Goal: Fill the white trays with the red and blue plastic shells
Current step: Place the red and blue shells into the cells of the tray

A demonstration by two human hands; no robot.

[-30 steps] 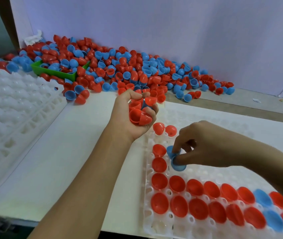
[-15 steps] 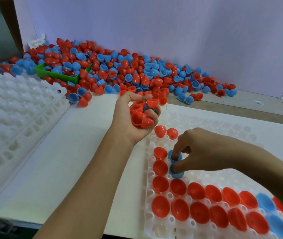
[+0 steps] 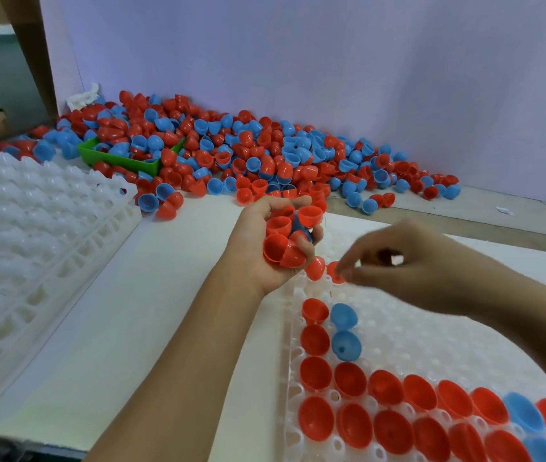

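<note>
At the far left we are looking at a stack of empty white trays lying on the white table. Behind it, a green bin is sitting half buried in the heap of red and blue shells that is spreading along the foot of the pale wall.

Moving toward the middle, we are seeing the left hand held palm up above the table, its fingers curling around a handful of shells, mostly red with a blue one showing between them.

Just right of that hand, two loose red shells are resting at the far end of the white tray being filled. The right hand is hovering over that end of the tray, blurred by motion, with its fingers loosely bent and the fingertips near one of the loose red shells; we cannot tell whether it is pinching anything.

Below it, two blue shells are sitting one behind the other in the second column from the tray's left edge, beside a column of red ones. Along the near edge, rows of seated shells are running to the right, mostly red, with a few blue toward the right edge.
</note>
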